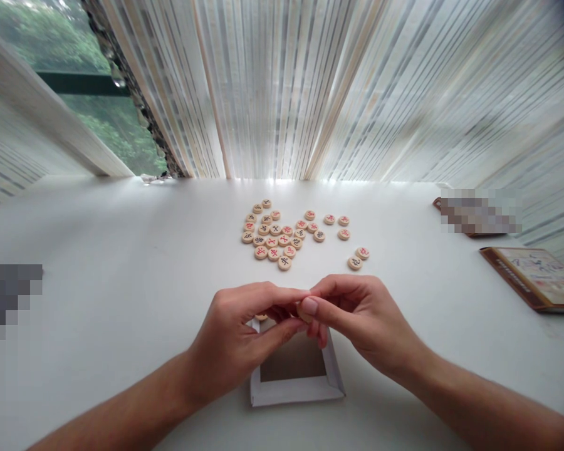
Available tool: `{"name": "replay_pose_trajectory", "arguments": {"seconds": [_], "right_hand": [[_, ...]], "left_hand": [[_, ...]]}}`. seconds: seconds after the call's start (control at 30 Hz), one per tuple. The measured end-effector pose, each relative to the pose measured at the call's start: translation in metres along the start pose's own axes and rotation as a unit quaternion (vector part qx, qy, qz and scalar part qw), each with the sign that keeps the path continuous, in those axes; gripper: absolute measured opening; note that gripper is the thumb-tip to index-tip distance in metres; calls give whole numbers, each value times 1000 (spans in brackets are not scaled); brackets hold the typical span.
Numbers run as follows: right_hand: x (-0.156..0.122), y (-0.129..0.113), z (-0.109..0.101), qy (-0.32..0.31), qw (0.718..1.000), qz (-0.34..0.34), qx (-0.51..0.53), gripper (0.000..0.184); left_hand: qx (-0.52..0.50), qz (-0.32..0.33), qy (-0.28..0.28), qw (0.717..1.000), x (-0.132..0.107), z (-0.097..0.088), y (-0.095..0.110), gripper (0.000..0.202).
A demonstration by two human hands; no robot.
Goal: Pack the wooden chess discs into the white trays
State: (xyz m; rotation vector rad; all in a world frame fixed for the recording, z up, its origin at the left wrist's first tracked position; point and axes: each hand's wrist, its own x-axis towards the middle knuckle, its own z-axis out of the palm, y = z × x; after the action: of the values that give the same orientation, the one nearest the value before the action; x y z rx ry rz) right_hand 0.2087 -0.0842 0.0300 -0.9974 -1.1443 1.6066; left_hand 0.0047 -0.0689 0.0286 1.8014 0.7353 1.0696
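Both hands meet above a shallow white box (297, 393) with a brown-grey inside. My left hand (244, 332) and my right hand (369, 313) pinch a round wooden xiangqi piece (304, 314) between their fingertips; fingers and the right thumb cover most of it. Inside the box's far left corner, another xiangqi piece (262, 317) shows partly behind my left hand. Beyond the hands lies a loose cluster of xiangqi pieces (284, 263) with red or black characters. Two more, one black-marked piece (355, 262) and one red-marked piece (363, 253), lie to the right.
A brown-edged printed box lid (529, 282) lies on the white table (122, 269) at the right. Behind it is a blurred-out brown-edged item (479, 214). A pixelated dark patch (4, 297) is at the left edge. Striped curtains (272, 88) hang along the table's far side.
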Motion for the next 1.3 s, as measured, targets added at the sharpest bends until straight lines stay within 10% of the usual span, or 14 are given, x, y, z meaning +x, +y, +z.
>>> {"name": "replay_pose_trajectory", "arguments": {"seconds": [0.33, 0.7, 1.3], "right_hand": [[1, 5, -2, -28, 999, -12, 29, 24], [2, -1, 2, -4, 999, 33, 22, 32], [3, 7, 1, -14, 996, 37, 82, 37]], "left_hand": [[-116, -130, 54, 983, 0, 1, -3, 27], [-73, -77, 10, 994, 2, 3, 2, 26], [-179, -213, 43, 959, 3, 2, 2, 17]]}}
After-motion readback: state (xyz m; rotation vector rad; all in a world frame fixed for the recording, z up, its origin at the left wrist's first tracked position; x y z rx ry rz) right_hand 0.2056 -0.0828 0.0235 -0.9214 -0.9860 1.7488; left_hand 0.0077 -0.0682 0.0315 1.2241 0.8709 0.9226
